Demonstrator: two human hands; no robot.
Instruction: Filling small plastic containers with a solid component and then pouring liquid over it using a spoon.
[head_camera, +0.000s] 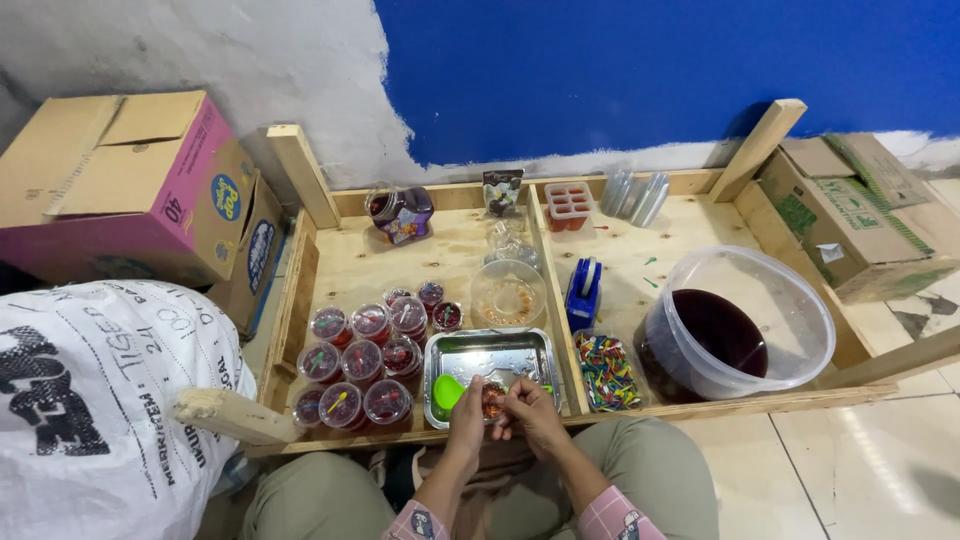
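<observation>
Pinching 1 small cup (492, 400), both hands (505, 408) together at the steel tray's (530, 352) near edge.

Both hands (505, 405) on small cup (492, 400), prob. dark jelly, over steel tray (490, 356).

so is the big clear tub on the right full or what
Partly full: the tub holds dark red liquid well below its rim, lid off.
</observation>
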